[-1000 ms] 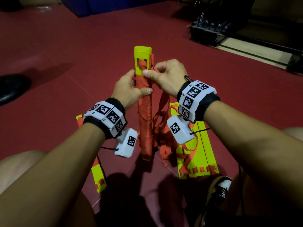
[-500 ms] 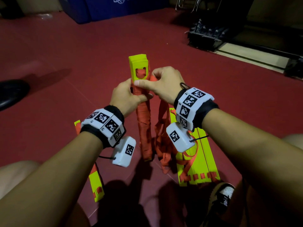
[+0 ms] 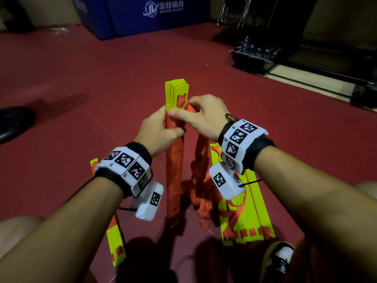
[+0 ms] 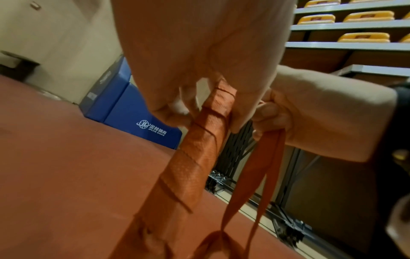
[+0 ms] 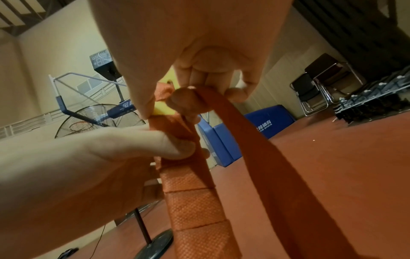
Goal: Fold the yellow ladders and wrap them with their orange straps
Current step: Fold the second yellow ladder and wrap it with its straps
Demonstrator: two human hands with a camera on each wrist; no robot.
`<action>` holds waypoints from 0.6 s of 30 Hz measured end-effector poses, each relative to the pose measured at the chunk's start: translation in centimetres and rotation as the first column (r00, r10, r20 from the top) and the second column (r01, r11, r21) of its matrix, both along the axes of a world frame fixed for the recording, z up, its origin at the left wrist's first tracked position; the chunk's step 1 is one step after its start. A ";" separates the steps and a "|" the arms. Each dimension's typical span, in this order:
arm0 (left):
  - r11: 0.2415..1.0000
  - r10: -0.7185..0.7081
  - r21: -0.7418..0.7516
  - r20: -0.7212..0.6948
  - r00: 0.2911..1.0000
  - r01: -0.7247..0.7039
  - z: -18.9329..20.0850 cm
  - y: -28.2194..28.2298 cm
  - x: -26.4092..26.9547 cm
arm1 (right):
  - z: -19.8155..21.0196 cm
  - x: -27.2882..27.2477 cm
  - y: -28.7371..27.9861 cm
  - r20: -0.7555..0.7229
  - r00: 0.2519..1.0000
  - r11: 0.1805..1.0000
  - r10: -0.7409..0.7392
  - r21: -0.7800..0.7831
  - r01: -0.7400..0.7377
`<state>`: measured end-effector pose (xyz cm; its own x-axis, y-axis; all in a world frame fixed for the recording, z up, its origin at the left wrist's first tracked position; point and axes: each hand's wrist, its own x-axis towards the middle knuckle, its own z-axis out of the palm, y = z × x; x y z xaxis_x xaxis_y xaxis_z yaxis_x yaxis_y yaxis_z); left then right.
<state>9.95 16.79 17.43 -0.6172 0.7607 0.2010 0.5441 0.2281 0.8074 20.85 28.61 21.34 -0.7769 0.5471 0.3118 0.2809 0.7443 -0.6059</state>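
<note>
red floor lies open ahead; left hand grips the upright strap-wound ladder bundle, right hand pinches the orange strap, fingertips hidden.

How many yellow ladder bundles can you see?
3. One bundle stands upright, held by the left hand and right hand. One lies flat on the floor at right. One lies at left, partly behind the arm. More may be hidden.

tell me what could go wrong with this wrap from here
The right hand pinches the loose strap near the top of the folded ladder; if tension drops, the upper turns could slacken. The left hand alone steadies the upright wrapped bundle, so it might tip. Slack strap heaped on the floor could snag.
</note>
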 end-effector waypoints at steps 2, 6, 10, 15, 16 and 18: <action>0.999 -0.052 -0.003 0.054 0.997 0.052 -0.4 0.2 -0.4 | 0.0 0.2 0.3 0.004 1.000 1.000 0.024 0.006 -0.024; 0.989 -0.144 -0.007 0.125 0.982 0.146 -0.4 0.5 -0.8 | -0.1 0.3 0.5 0.006 0.998 0.998 0.061 0.009 -0.061; 0.981 -0.195 0.021 0.185 0.963 0.194 0.3 0.5 -0.4 | -0.2 0.3 0.7 -0.017 0.998 0.998 0.064 -0.020 -0.064; 0.986 -0.165 0.040 0.168 0.972 0.161 -0.1 0.7 -0.3 | -0.5 -0.4 0.4 -0.095 0.992 0.991 0.088 -0.097 -0.097; 0.988 -0.151 0.043 0.167 0.974 0.146 -0.2 0.7 -0.4 | -0.5 -0.5 0.3 -0.104 0.990 0.990 0.090 -0.099 -0.101; 0.991 -0.129 0.058 0.170 0.977 0.121 -0.5 0.7 -0.8 | -0.5 -0.6 0.4 -0.119 0.989 0.988 0.088 -0.119 -0.102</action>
